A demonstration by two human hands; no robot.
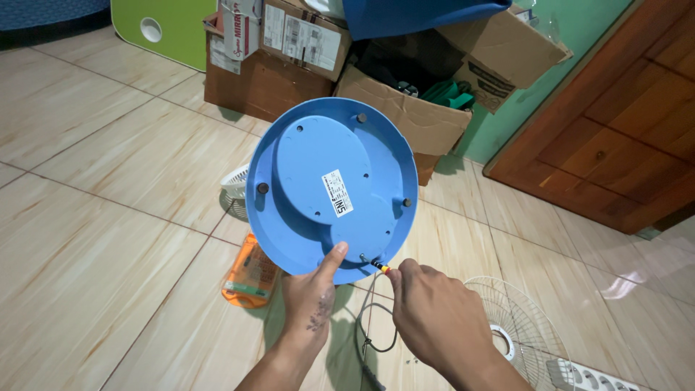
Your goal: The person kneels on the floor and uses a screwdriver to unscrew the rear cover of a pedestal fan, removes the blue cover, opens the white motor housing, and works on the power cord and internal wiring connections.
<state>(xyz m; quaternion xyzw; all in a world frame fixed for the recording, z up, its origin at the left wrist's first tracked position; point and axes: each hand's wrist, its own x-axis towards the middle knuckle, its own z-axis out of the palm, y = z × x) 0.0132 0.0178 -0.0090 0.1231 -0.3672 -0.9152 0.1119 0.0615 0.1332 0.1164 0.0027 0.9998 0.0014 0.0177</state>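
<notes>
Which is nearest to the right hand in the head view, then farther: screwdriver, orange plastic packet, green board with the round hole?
1. Screwdriver, at the right hand fingertips.
2. Orange plastic packet, on the floor to the left.
3. Green board with a round hole, far upper left.

fan base (pixel 329 185) centre, held up | left hand (pixel 311 297) at 6, thumb on rim | right hand (pixel 434 318) at 5 | pouch (pixel 250 275) at 7, on floor | boxes (pixel 304 65) at 12, behind | grille (pixel 521 326) at 4
</notes>
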